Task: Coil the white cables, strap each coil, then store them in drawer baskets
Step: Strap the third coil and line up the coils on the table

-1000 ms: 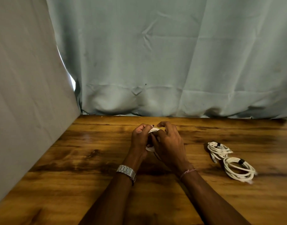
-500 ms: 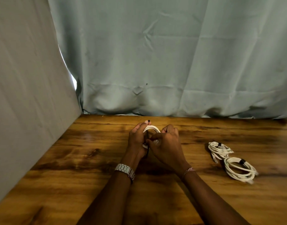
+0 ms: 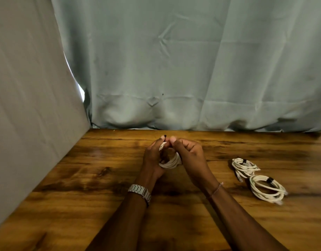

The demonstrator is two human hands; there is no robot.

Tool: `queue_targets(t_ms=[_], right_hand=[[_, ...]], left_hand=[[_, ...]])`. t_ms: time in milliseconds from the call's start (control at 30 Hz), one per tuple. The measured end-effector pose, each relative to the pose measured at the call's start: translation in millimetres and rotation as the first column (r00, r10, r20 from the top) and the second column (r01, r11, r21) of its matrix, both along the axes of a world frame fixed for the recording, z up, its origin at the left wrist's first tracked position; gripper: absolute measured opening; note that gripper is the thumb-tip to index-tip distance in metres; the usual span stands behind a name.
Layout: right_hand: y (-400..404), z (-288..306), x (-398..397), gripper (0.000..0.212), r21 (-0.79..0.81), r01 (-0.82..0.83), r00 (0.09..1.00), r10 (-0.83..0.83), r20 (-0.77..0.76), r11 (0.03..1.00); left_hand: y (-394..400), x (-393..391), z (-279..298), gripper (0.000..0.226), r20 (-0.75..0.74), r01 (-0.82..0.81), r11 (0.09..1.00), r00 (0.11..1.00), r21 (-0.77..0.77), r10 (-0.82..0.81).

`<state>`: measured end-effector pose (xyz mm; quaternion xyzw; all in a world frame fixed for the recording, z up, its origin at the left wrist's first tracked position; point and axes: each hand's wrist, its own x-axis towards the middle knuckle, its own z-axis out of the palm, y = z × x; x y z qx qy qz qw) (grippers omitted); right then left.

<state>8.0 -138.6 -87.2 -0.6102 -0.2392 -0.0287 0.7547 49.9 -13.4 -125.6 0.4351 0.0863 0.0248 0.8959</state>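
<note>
A coiled white cable [image 3: 171,162] is held upright between both hands over the middle of the wooden table [image 3: 83,187]. My left hand [image 3: 154,157] grips the coil's left side, with a small black tip showing at its thumb. My right hand [image 3: 189,156] curls round the right side, its fingertips meeting the left thumb at the coil's top. Two more white coils lie flat to the right, each bound with a black strap: a smaller, farther coil [image 3: 245,166] and a larger, nearer coil [image 3: 267,189].
A grey-green curtain [image 3: 174,69] hangs along the table's back edge. A grey cloth wall [image 3: 29,105] closes the left side. No drawer or basket is in view.
Both hands have shifted on the coil: the lower loops now hang in view between the palms, and the fingertips have come together at its top.
</note>
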Motion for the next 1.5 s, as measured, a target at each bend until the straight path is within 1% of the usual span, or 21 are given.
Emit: queue_targets(t_ms=[33, 133, 200, 233, 333, 400, 433, 600, 700, 767, 833, 900, 1000, 1067, 1100, 1167, 1233, 1333, 1433, 1500], right_hand=[[0, 2, -2, 0.043, 0.048, -0.026, 0.999, 0.027, -0.019, 0.998], [0, 5, 0, 0.03, 0.125, -0.044, 0.999, 0.045, -0.003, 0.991], [-2, 6, 1, 0.02, 0.093, -0.007, 0.999, 0.002, 0.046, 0.996], [-4, 6, 1, 0.02, 0.062, 0.027, 0.996, -0.032, 0.079, 0.998], [-8, 6, 4, 0.027, -0.015, 0.15, 0.973, -0.145, 0.182, 0.989], [-8, 4, 6, 0.031, -0.051, 0.177, 0.958, -0.16, 0.239, 0.983], [-8, 3, 7, 0.032, -0.063, 0.176, 0.957, -0.156, 0.242, 0.982], [-11, 6, 2, 0.029, -0.059, 0.089, 0.988, -0.081, 0.129, 0.994], [-14, 2, 5, 0.038, -0.12, 0.058, 0.986, -0.038, 0.161, 0.991], [-16, 1, 7, 0.046, -0.159, 0.055, 0.979, -0.022, 0.203, 0.986], [-17, 1, 8, 0.049, -0.177, 0.049, 0.968, -0.004, 0.251, 0.983], [-17, -1, 10, 0.047, -0.173, 0.061, 0.956, -0.008, 0.293, 0.983], [-14, -5, 15, 0.032, -0.122, 0.147, 0.939, -0.1, 0.33, 0.982], [-14, -9, 18, 0.025, -0.11, 0.24, 0.912, -0.185, 0.366, 0.965], [-15, -10, 19, 0.023, -0.12, 0.302, 0.884, -0.23, 0.408, 0.946], [-17, -12, 21, 0.022, -0.127, 0.444, 0.781, -0.314, 0.54, 0.887], [-19, -13, 23, 0.021, -0.098, 0.529, 0.687, -0.357, 0.633, 0.843], [-20, -14, 23, 0.018, -0.059, 0.559, 0.633, -0.379, 0.675, 0.827], [-19, -16, 23, 0.019, -0.038, 0.568, 0.624, -0.4, 0.671, 0.822], [-20, -18, 24, 0.016, -0.044, 0.614, 0.584, -0.416, 0.697, 0.788]], left_hand=[[-1, 2, -2, 0.016, -0.005, -0.006, 1.0, 1.0, -0.006, 0.006], [-3, 4, -2, 0.013, -0.014, -0.047, 0.999, 0.999, 0.011, 0.048], [-5, 3, -1, 0.025, 0.01, -0.081, 0.996, 0.997, 0.031, 0.08], [-6, 1, 0, 0.028, 0.021, -0.084, 0.995, 0.996, 0.048, 0.083], [-7, -1, 2, 0.025, 0.036, -0.078, 0.99, 0.997, 0.121, 0.075], [-9, -1, 0, 0.025, 0.034, -0.082, 0.984, 0.996, 0.16, 0.077], [-11, -1, 1, 0.025, 0.035, -0.093, 0.983, 0.995, 0.159, 0.089], [-13, 1, -3, 0.023, 0.041, -0.112, 0.981, 0.993, 0.16, 0.107], [-15, -1, 0, 0.021, 0.045, -0.138, 0.974, 0.99, 0.183, 0.132], [-16, -1, -2, 0.015, 0.042, -0.147, 0.967, 0.989, 0.207, 0.141], [-17, -3, -2, 0.011, 0.056, -0.152, 0.967, 0.988, 0.206, 0.143], [-17, -2, -2, 0.01, 0.066, -0.145, 0.969, 0.989, 0.202, 0.134], [-18, -3, 0, 0.017, 0.075, -0.155, 0.963, 0.987, 0.221, 0.141], [-19, -2, 1, 0.017, 0.087, -0.155, 0.965, 0.986, 0.213, 0.139], [-18, -2, 0, 0.017, 0.094, -0.162, 0.966, 0.985, 0.201, 0.146], [-19, -1, 0, 0.016, 0.111, -0.177, 0.965, 0.981, 0.193, 0.158], [-20, -1, 0, 0.013, 0.135, -0.185, 0.968, 0.977, 0.167, 0.164], [-22, 1, 0, 0.013, 0.137, -0.218, 0.96, 0.971, 0.177, 0.195], [-20, 3, -2, 0.014, 0.138, -0.221, 0.958, 0.971, 0.185, 0.197], [-20, 3, -3, 0.013, 0.139, -0.219, 0.959, 0.971, 0.179, 0.195]])
